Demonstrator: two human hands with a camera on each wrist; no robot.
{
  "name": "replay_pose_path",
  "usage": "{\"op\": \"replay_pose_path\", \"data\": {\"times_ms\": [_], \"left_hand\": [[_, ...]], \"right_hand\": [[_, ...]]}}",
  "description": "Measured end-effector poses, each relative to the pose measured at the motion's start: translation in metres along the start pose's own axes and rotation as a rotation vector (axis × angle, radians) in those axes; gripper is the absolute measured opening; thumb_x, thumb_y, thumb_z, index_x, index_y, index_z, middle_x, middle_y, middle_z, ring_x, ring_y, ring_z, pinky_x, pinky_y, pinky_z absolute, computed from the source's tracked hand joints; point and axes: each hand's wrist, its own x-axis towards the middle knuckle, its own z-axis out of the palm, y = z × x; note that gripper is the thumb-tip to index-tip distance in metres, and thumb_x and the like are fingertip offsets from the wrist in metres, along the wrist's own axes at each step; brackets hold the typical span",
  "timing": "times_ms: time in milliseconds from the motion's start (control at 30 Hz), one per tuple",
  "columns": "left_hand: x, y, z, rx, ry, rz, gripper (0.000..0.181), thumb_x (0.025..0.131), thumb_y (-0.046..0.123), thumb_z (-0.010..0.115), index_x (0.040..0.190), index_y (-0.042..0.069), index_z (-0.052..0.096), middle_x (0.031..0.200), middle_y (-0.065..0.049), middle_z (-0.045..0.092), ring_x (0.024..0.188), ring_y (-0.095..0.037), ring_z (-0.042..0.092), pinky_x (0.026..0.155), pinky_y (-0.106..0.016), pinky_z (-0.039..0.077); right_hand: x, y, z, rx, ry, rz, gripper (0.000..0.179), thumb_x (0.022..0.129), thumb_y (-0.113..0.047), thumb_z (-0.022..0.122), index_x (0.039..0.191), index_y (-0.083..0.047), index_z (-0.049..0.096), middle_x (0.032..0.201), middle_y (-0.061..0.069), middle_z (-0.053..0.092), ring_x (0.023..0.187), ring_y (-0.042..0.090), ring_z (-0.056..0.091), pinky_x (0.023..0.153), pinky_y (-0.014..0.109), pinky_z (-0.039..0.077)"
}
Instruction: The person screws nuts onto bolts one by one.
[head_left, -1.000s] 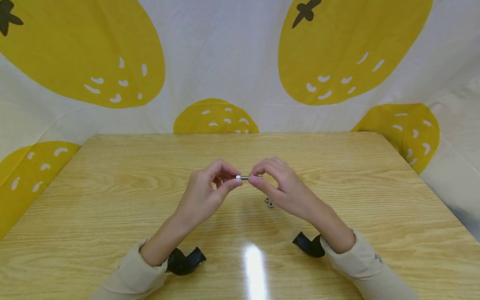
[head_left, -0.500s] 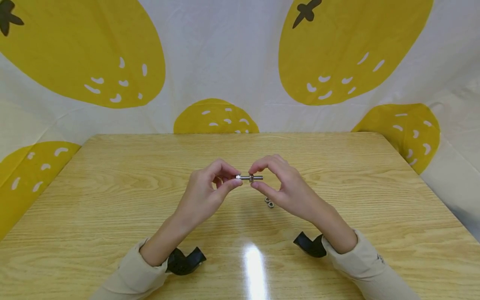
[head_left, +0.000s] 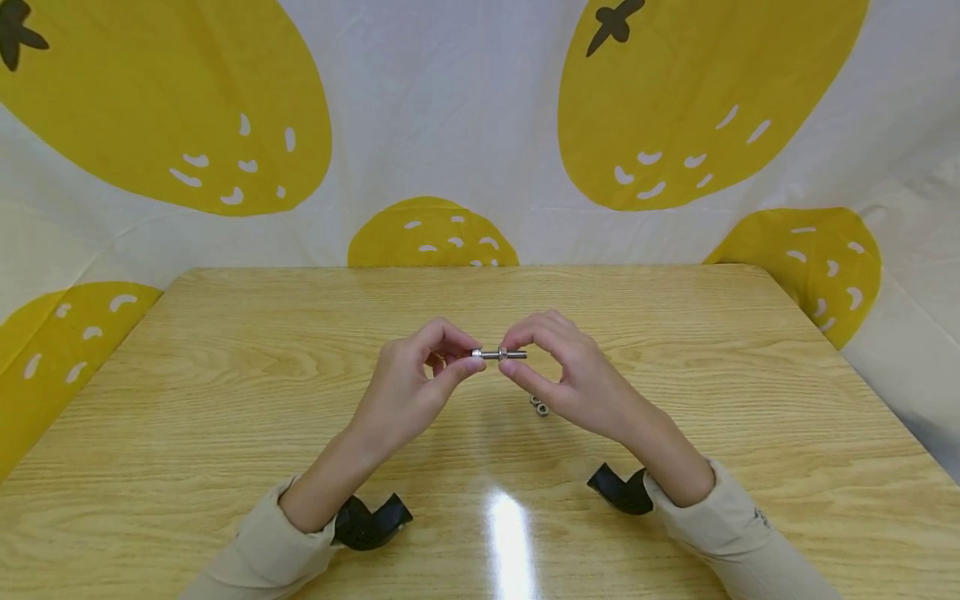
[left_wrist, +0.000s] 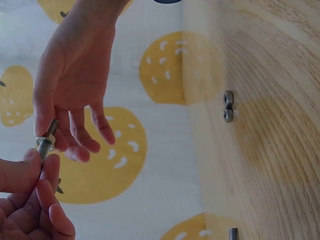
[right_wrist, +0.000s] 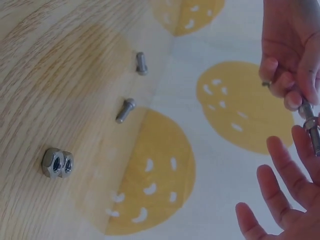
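In the head view, the left hand (head_left: 408, 383) pinches the head end of a silver bolt (head_left: 517, 355) between thumb and index finger, holding it level above the table. A hex nut (head_left: 503, 354) sits partway along the shank, with the threaded tip sticking out beyond it to the right. Thumb and index finger of the right hand (head_left: 562, 367) pinch this nut from both sides. The left wrist view shows the nut (left_wrist: 45, 142) around the bolt close up, the right hand's other fingers (left_wrist: 80, 131) hanging loose. Left fingers mostly cover the bolt head.
Two loose nuts (right_wrist: 56, 162) lie side by side on the wooden table (head_left: 262, 400), below the right hand. Two more bolts (right_wrist: 125, 110) rest on the table in the right wrist view. Behind the table hangs a white cloth (head_left: 442, 100) with yellow fruit prints.
The right thumb and index finger first covered the nut, then spread apart from it, and now close on it again. The left hand and bolt have stayed in place.
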Motion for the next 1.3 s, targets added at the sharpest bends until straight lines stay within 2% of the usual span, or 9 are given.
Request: {"op": "replay_pose_path", "data": {"times_ms": [133,233,367,467,633,833,1167,1300], "left_hand": [[0.0,0.0007,0.0001,-0.011,-0.004,-0.005,0.014,0.082,0.01,0.07,0.093,0.005,0.063,0.079,-0.001,0.069,0.063,-0.009,0.053,0.058,-0.021,0.046],[0.0,0.001,0.0001,-0.014,-0.008,-0.005,0.013,0.082,0.01,0.07,0.093,0.005,0.063,0.079,0.0,0.068,0.063,-0.009,0.053,0.058,-0.021,0.045],[-0.0001,0.0008,0.0,-0.01,-0.007,0.003,0.012,0.083,0.01,0.069,0.092,0.005,0.063,0.078,0.0,0.067,0.063,-0.009,0.052,0.057,-0.022,0.045],[-0.0002,0.0007,0.0001,-0.006,-0.007,0.006,0.012,0.083,0.01,0.069,0.092,0.005,0.063,0.078,0.0,0.067,0.062,-0.009,0.051,0.057,-0.023,0.045],[-0.0002,0.0009,0.0002,-0.001,-0.005,0.006,0.013,0.082,0.01,0.069,0.093,0.005,0.063,0.077,0.0,0.067,0.062,-0.009,0.051,0.057,-0.022,0.045],[-0.0003,0.0011,0.0001,0.002,-0.002,0.009,0.013,0.083,0.01,0.069,0.093,0.006,0.063,0.078,0.0,0.067,0.063,-0.009,0.052,0.058,-0.022,0.045],[-0.0005,0.0018,0.0005,-0.003,-0.002,0.01,0.013,0.082,0.01,0.07,0.093,0.005,0.063,0.078,0.0,0.067,0.062,-0.009,0.052,0.058,-0.021,0.045],[-0.0007,0.0023,0.0014,-0.018,-0.012,0.019,0.013,0.082,0.01,0.07,0.093,0.005,0.063,0.079,0.0,0.068,0.062,-0.009,0.052,0.057,-0.022,0.045]], "right_hand": [[0.0002,-0.0007,-0.001,-0.001,-0.012,0.027,0.004,0.091,-0.013,0.059,0.093,-0.013,0.063,0.097,-0.004,0.063,0.097,0.012,0.051,0.083,0.032,0.044],[-0.0004,-0.0022,-0.0026,-0.006,-0.019,0.068,0.007,0.091,-0.017,0.06,0.096,-0.014,0.064,0.099,-0.004,0.063,0.099,0.012,0.051,0.084,0.033,0.044],[-0.0009,-0.0036,-0.0034,-0.005,-0.015,0.079,0.027,0.085,-0.017,0.069,0.11,-0.012,0.06,0.105,-0.002,0.062,0.102,0.015,0.052,0.088,0.034,0.043],[-0.0006,-0.0039,-0.0024,-0.002,-0.009,0.029,0.038,0.08,-0.012,0.073,0.114,-0.009,0.057,0.106,0.0,0.061,0.102,0.019,0.052,0.089,0.033,0.043],[0.001,-0.0026,-0.0001,-0.01,0.011,-0.049,0.031,0.08,-0.005,0.071,0.108,-0.007,0.059,0.104,0.002,0.061,0.101,0.017,0.052,0.088,0.031,0.044],[0.002,-0.0005,0.0007,-0.02,0.037,-0.068,0.024,0.082,-0.006,0.07,0.104,-0.008,0.061,0.101,0.0,0.063,0.1,0.015,0.053,0.086,0.031,0.045],[0.0007,-0.0006,0.0027,-0.032,0.033,-0.022,0.01,0.091,-0.019,0.061,0.095,-0.011,0.065,0.097,-0.002,0.064,0.099,0.014,0.053,0.084,0.032,0.044],[0.0,-0.0014,0.0016,-0.045,0.012,0.028,0.024,0.096,-0.028,0.052,0.087,-0.013,0.068,0.096,-0.002,0.064,0.097,0.013,0.052,0.081,0.032,0.044]]}}
